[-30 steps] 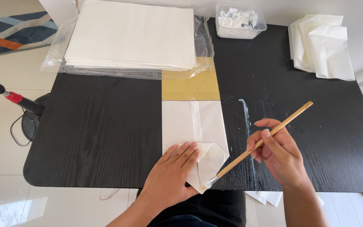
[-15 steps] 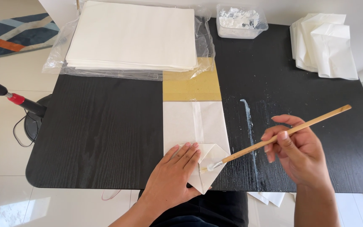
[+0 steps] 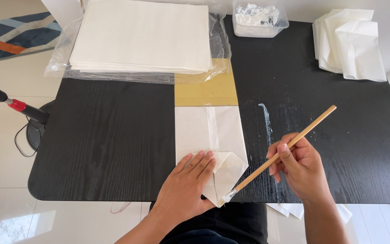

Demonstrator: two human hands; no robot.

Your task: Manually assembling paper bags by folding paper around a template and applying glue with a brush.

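Observation:
My left hand [image 3: 187, 186] lies flat, fingers together, on the near end of a white folded paper bag [image 3: 209, 135] on the black table [image 3: 109, 135]. The bag's near end is folded into a pointed flap [image 3: 228, 171]. My right hand [image 3: 299, 166] grips a long wooden brush [image 3: 280, 155] like a pencil. Its white, paste-covered bristles [image 3: 227, 197] touch the near tip of the flap at the table's front edge. A yellow-brown card [image 3: 206, 88] lies under the bag's far end.
A stack of white sheets in clear plastic [image 3: 143, 36] fills the back left. A clear tub of white paste [image 3: 259, 18] stands at the back. Folded white bags [image 3: 350, 43] lie at the back right. White paste streaks [image 3: 267, 122] mark the table. A red-handled object [image 3: 5, 99] is at the left.
The brush tip has slid from the flap's right fold down to its near tip, and my right hand has moved nearer. My left hand stays pressed on the bag.

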